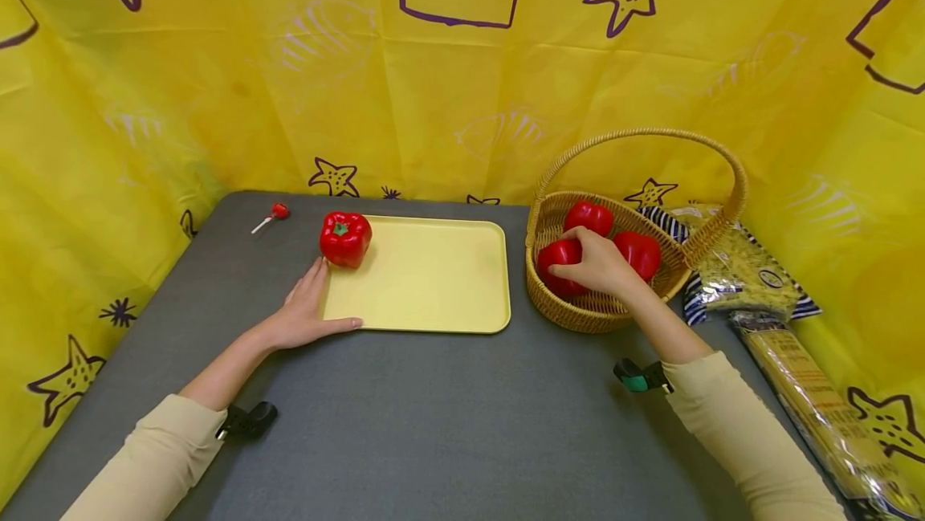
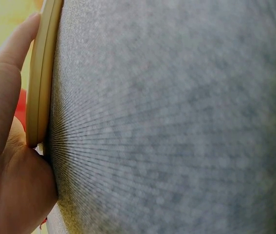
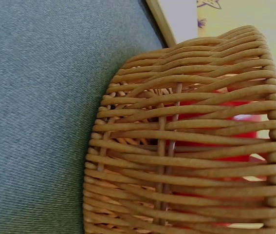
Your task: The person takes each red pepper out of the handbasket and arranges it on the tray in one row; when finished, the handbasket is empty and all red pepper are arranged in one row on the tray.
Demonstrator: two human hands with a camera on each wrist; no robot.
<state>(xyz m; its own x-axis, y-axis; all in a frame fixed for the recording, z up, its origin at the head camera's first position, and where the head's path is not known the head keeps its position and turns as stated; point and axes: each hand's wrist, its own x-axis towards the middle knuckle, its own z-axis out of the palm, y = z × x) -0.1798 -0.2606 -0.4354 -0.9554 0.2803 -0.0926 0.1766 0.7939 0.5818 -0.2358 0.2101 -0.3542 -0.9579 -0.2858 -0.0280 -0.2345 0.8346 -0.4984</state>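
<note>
Inside the wicker basket (image 1: 578, 319), a red pepper (image 1: 555, 254) is gripped between the thumb and fingers of the right hand (image 1: 598, 266). Two more red peppers (image 1: 639, 254) are contained alongside. To the left, a yellow tray (image 1: 433, 280) is touched at its left edge by the left hand (image 1: 302, 314), thumb and fingers spread wide. At the tray's far left corner, a single pepper (image 1: 345, 242) is placed; a lollipop (image 1: 279, 211) is noted beyond.

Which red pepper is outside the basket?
The pepper at the far left corner of the tray, beyond the left hand; the other three peppers are in the basket, one gripped by the right hand.
</note>
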